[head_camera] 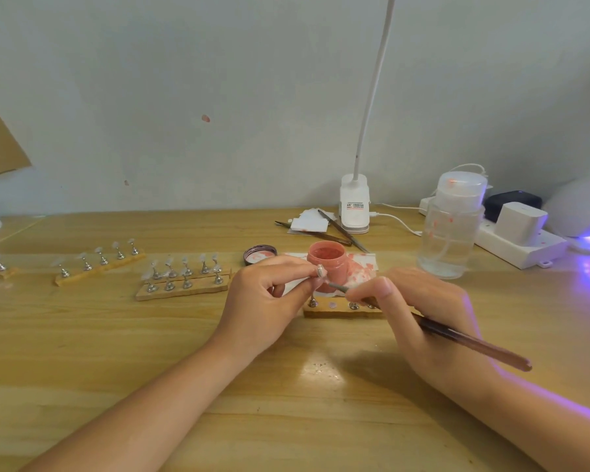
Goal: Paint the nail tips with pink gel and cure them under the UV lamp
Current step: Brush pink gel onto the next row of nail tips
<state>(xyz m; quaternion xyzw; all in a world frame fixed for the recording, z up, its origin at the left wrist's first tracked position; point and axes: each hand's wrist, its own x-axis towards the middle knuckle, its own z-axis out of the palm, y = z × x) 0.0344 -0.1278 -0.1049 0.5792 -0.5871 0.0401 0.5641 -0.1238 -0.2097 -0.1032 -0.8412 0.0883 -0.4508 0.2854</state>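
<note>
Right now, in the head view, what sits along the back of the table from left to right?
Single wooden strip of nail stands → double strip of stands → jar lid → open pink gel jar → clip lamp base → clear pump bottle → power strip → UV lamp.

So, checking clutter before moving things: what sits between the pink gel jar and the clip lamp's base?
Head view: tweezers and white paper pieces lie between them.

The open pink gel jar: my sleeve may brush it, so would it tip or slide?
The pink gel jar looks squat and wide-based, so it would probably slide rather than tip. Its lid lies off beside it, so any tilt could spill gel. It seems small, likely light.
</note>
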